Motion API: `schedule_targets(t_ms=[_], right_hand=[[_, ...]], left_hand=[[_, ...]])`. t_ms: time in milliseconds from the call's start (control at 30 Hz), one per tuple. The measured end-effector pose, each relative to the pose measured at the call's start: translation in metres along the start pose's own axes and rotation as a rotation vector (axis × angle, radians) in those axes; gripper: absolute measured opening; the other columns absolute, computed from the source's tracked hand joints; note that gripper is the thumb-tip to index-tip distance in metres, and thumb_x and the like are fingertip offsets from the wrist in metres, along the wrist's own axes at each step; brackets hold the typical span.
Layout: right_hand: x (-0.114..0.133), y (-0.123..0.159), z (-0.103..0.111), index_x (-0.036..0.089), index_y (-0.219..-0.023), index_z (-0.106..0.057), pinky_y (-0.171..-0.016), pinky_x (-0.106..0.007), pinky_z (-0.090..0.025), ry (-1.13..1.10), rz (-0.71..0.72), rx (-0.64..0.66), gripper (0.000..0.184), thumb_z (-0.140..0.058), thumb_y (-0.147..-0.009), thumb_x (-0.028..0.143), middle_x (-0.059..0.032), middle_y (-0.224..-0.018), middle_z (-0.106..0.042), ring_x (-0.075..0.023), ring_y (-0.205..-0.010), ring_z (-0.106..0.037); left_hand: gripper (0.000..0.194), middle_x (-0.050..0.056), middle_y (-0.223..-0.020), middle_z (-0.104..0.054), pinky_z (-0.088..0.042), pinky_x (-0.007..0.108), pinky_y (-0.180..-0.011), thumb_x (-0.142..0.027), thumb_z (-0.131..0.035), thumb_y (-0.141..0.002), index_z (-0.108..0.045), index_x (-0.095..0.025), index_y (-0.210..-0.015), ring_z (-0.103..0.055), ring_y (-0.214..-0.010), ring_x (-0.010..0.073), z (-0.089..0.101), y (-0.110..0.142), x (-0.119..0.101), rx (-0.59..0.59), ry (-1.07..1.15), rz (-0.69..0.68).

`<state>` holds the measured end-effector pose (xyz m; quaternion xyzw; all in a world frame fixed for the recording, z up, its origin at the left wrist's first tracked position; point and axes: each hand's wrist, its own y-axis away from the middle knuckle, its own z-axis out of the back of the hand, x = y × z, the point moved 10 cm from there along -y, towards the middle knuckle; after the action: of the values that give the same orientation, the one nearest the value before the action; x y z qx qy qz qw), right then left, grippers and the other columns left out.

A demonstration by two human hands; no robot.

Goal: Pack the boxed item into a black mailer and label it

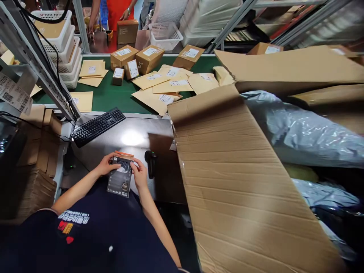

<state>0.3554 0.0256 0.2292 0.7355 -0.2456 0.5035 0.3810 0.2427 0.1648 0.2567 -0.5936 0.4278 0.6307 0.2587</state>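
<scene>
Both of my hands hold a flat dark retail package [118, 182] with an orange top edge, close to my body over the near edge of the metal table [110, 131]. Its left side is pinched by my left hand [107, 164], thumb on the front face. On the opposite side my right hand [139, 173] grips the upper corner. Pale print and a small picture show on the package; the text is too small to read. A black barcode scanner [151, 163] lies on the table just right of my right hand.
A black keyboard [98, 126] sits behind my hands. Beyond it, a green conveyor belt [113, 100] carries labelled boxes [149, 58] and padded envelopes [172, 86]. A big open carton [241, 182] with grey plastic bags [307, 129] fills the right. Another person [119, 19] stands across the belt.
</scene>
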Motion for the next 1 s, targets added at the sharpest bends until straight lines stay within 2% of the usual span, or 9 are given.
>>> schedule_targets(t_ms=[100, 200, 300, 467, 533, 600, 700, 800, 1000], right_hand=[[0.013, 0.0, 0.0, 0.02, -0.077, -0.068, -0.07, -0.03, -0.049, 0.05, 0.094, -0.004, 0.034, -0.08, -0.071, 0.051, -0.001, -0.084, -0.069, -0.0152, -0.074, -0.06], [0.027, -0.004, 0.001, 0.02, -0.065, -0.063, -0.074, -0.031, -0.046, 0.115, 0.203, -0.003, 0.036, -0.078, -0.076, 0.05, -0.0011, -0.08, -0.064, -0.016, -0.078, -0.057], [0.028, -0.007, -0.003, 0.02, -0.068, -0.064, -0.077, -0.033, -0.046, 0.128, 0.251, -0.003, 0.035, -0.075, -0.079, 0.05, -0.0022, -0.081, -0.063, -0.0172, -0.08, -0.057], [0.015, -0.017, -0.004, 0.024, -0.083, -0.054, -0.076, -0.032, -0.049, 0.021, 0.183, -0.028, 0.042, -0.08, -0.071, 0.054, -0.0002, -0.082, -0.061, -0.0167, -0.078, -0.058], [0.018, -0.022, -0.01, 0.024, -0.094, -0.058, -0.076, -0.032, -0.05, 0.05, 0.156, 0.065, 0.043, -0.081, -0.071, 0.052, -0.0005, -0.085, -0.063, -0.017, -0.079, -0.06], [0.026, -0.025, -0.02, 0.023, -0.1, -0.068, -0.078, -0.033, -0.051, 0.153, 0.155, 0.224, 0.041, -0.08, -0.074, 0.052, -0.0028, -0.089, -0.067, -0.019, -0.084, -0.062], [0.037, -0.028, -0.03, 0.022, -0.087, -0.08, -0.084, -0.037, -0.05, 0.27, 0.146, 0.387, 0.035, -0.077, -0.078, 0.055, -0.0063, -0.089, -0.073, -0.0221, -0.089, -0.065], [0.039, -0.032, -0.033, 0.022, -0.082, -0.083, -0.083, -0.036, -0.05, 0.259, 0.076, 0.421, 0.036, -0.077, -0.079, 0.057, -0.0059, -0.086, -0.075, -0.0212, -0.086, -0.065], [0.041, -0.031, -0.038, 0.021, -0.086, -0.084, -0.076, -0.033, -0.052, 0.232, 0.016, 0.49, 0.04, -0.081, -0.076, 0.06, -0.0062, -0.09, -0.076, -0.0202, -0.083, -0.065]], left_hand=[[0.046, 0.009, -0.107, -0.07, -0.052, 0.04, -0.095, -0.052, -0.085, -0.073, -0.077, -0.019, -0.104, -0.065, -0.104, 0.0259, 0.005, 0.005, -0.002, -0.076, -0.081, -0.033], [0.032, 0.011, -0.115, -0.07, -0.046, 0.042, -0.106, -0.051, -0.077, -0.081, -0.08, -0.02, -0.089, -0.063, -0.113, 0.0263, 0.008, 0.007, -0.013, -0.187, -0.173, -0.127], [0.029, 0.008, -0.101, -0.074, -0.05, 0.038, -0.096, -0.048, -0.075, -0.084, -0.078, -0.019, -0.086, -0.067, -0.097, 0.0219, 0.007, 0.005, -0.013, -0.256, -0.088, -0.138], [0.042, 0.003, -0.082, -0.074, -0.051, 0.03, -0.075, -0.051, -0.089, -0.065, -0.068, -0.017, -0.076, -0.065, -0.074, 0.0158, 0.016, 0.002, 0.001, -0.363, 0.091, -0.046], [0.051, 0.003, -0.08, -0.075, -0.052, 0.029, -0.073, -0.054, -0.093, -0.059, -0.063, -0.018, -0.078, -0.067, -0.073, 0.0158, 0.019, -0.001, 0.0, -0.334, 0.146, -0.015], [0.058, 0.002, -0.079, -0.076, -0.053, 0.029, -0.074, -0.054, -0.095, -0.055, -0.063, -0.018, -0.087, -0.068, -0.072, 0.0162, 0.019, -0.006, -0.005, -0.26, 0.157, 0.014], [0.061, 0.005, -0.082, -0.077, -0.052, 0.029, -0.073, -0.054, -0.095, -0.056, -0.072, -0.016, -0.098, -0.069, -0.073, 0.0165, 0.012, -0.016, -0.018, -0.071, 0.035, 0.042], [0.052, 0.009, -0.083, -0.077, -0.049, 0.026, -0.065, -0.058, -0.09, -0.065, -0.081, -0.013, -0.089, -0.066, -0.071, 0.0163, 0.005, -0.023, -0.028, 0.084, -0.115, 0.06], [0.053, 0.008, -0.074, -0.075, -0.044, 0.024, -0.057, -0.063, -0.085, -0.07, -0.083, -0.013, -0.087, -0.061, -0.064, 0.0147, 0.006, -0.03, -0.029, 0.164, -0.135, 0.147]])
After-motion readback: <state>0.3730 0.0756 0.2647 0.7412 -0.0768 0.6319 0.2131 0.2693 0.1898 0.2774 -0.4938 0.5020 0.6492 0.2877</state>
